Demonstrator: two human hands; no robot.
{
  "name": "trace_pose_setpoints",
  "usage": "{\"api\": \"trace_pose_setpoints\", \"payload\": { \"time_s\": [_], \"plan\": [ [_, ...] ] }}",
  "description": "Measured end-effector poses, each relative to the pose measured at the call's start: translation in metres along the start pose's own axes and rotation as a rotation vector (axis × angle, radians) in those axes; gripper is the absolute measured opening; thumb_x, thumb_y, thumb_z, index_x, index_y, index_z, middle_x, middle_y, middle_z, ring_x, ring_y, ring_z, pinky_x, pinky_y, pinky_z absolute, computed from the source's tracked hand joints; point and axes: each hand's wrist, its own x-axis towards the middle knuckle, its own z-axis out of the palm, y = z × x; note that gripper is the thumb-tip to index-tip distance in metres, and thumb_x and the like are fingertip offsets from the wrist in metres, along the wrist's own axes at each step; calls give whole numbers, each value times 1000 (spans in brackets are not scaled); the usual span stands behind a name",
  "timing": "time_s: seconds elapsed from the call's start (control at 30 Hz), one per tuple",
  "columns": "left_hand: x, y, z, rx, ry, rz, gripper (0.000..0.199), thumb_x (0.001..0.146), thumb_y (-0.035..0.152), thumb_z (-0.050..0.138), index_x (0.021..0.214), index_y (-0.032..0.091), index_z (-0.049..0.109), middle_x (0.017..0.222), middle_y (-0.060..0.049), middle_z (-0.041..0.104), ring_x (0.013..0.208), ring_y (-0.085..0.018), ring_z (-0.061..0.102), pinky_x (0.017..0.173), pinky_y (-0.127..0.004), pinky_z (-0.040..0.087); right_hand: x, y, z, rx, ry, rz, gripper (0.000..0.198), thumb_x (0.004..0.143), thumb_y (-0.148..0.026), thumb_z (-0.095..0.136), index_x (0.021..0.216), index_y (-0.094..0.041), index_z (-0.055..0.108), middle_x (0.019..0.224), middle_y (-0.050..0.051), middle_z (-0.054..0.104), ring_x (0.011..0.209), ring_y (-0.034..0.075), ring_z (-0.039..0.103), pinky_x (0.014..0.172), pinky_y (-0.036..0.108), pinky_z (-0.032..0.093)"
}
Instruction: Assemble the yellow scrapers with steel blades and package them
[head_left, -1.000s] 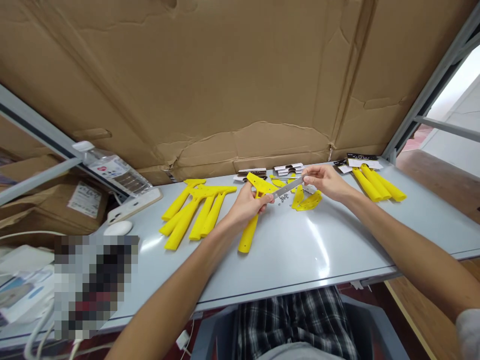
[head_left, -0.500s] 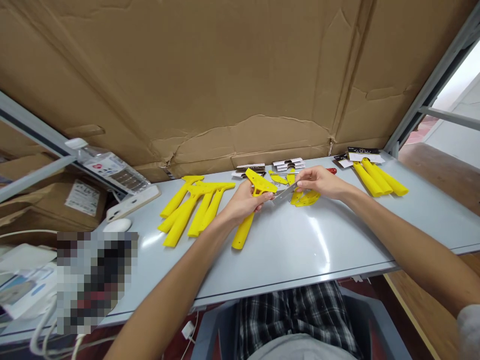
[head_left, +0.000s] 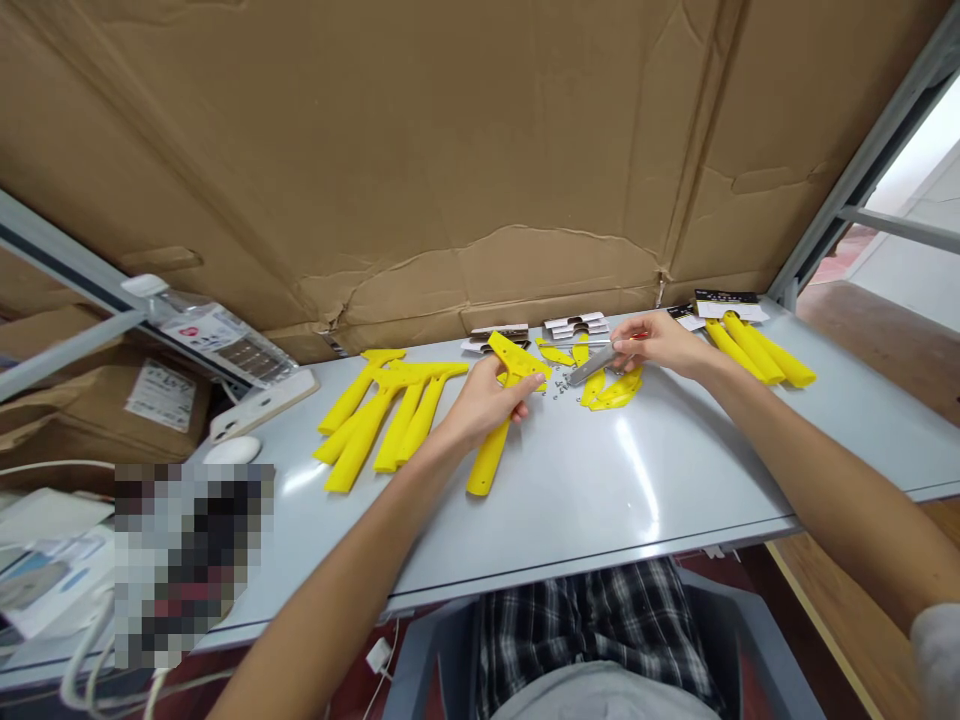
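Note:
My left hand (head_left: 484, 400) grips a yellow T-shaped plastic handle (head_left: 499, 420) just above the grey table (head_left: 600, 490). My right hand (head_left: 660, 343) pinches one end of a flat metal blade (head_left: 589, 366), whose other end points toward the handle's head without touching it. Small screws (head_left: 559, 385) lie scattered on the table between my hands. Curved yellow plastic pieces (head_left: 615, 388) rest under and beside the blade.
A pile of yellow handles (head_left: 382, 415) lies at the left. More yellow handles (head_left: 757, 352) and card labels (head_left: 724, 303) sit at the far right. Small packets (head_left: 574, 326) line the cardboard wall (head_left: 450, 150). A water bottle (head_left: 214, 335), white mouse (head_left: 232, 450) and cables crowd the left edge.
My right hand has pulled the metal blade away from the yellow handle, moving right and toward the back of the table. My left hand stayed almost in place with the handle.

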Motion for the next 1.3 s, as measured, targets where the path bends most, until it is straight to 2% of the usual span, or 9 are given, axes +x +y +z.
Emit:
{"api": "trace_pose_setpoints", "payload": {
  "time_s": [0.13, 0.2, 0.27, 0.4, 0.5, 0.6, 0.8, 1.07, 1.3],
  "plan": [
    [-2, 4, 1, -7, 31, -20, 26, 88, 35, 76, 95, 16, 60, 104, -7, 70, 47, -7, 57, 42, -24, 47, 3, 3, -12, -346, 89, -46, 25, 81, -35, 81, 95, -16, 71, 90, 8, 74, 64, 15, 67, 56, 27, 50],
    [-3, 4, 2, -19, 39, -36, 24, 88, 33, 76, 94, 16, 60, 99, -6, 70, 46, -7, 57, 42, -24, 46, 2, 2, -15, -497, 125, -127, 19, 82, -33, 77, 92, -16, 73, 90, 7, 74, 66, 14, 65, 61, 27, 49],
    [-3, 4, 3, -32, 44, -45, 24, 86, 32, 77, 94, 16, 60, 96, -5, 70, 45, -7, 56, 41, -24, 45, 0, -1, -17, -544, 148, -201, 18, 83, -33, 76, 89, -16, 73, 88, 6, 74, 74, 14, 65, 69, 28, 48],
    [-2, 2, 2, -70, 49, 2, 31, 79, 32, 84, 94, 16, 62, 96, -5, 71, 45, -7, 54, 40, -23, 43, -9, -12, -11, -309, 84, -224, 32, 82, -46, 78, 94, -17, 73, 86, 7, 73, 78, 15, 64, 71, 29, 47],
    [-2, 3, 0, -99, 87, 45, 35, 74, 31, 88, 93, 16, 62, 95, -5, 70, 46, -6, 53, 40, -22, 42, -17, -20, 1, -121, 22, -200, 42, 78, -52, 83, 97, -17, 73, 88, 8, 73, 77, 14, 62, 68, 28, 46],
    [-3, 7, 0, -138, 142, 54, 36, 71, 30, 90, 90, 16, 62, 88, -3, 68, 46, -6, 50, 41, -22, 40, -23, -24, 17, -24, -27, -189, 45, 75, -54, 85, 96, -16, 72, 89, 8, 73, 75, 13, 62, 69, 28, 47],
    [-3, 9, -1, -237, 212, 44, 38, 67, 28, 91, 85, 17, 59, 76, 1, 63, 45, -5, 48, 42, -21, 39, -26, -23, 33, 56, -122, -142, 45, 74, -53, 86, 93, -15, 69, 86, 7, 72, 72, 12, 62, 66, 27, 45],
    [-4, 12, -2, -276, 150, -11, 36, 64, 24, 89, 80, 18, 57, 58, 7, 54, 43, -5, 43, 41, -20, 33, -24, -17, 30, 98, -211, -128, 42, 74, -48, 87, 93, -15, 71, 79, 4, 69, 67, 9, 58, 60, 25, 42],
    [-5, 15, -3, -331, 82, -60, 26, 68, 20, 81, 78, 18, 57, 53, 8, 49, 42, -5, 39, 42, -20, 32, -20, -10, 26, 198, -279, -127, 40, 71, -42, 91, 94, -15, 73, 75, 3, 68, 64, 9, 57, 57, 24, 42]
  ]
}}
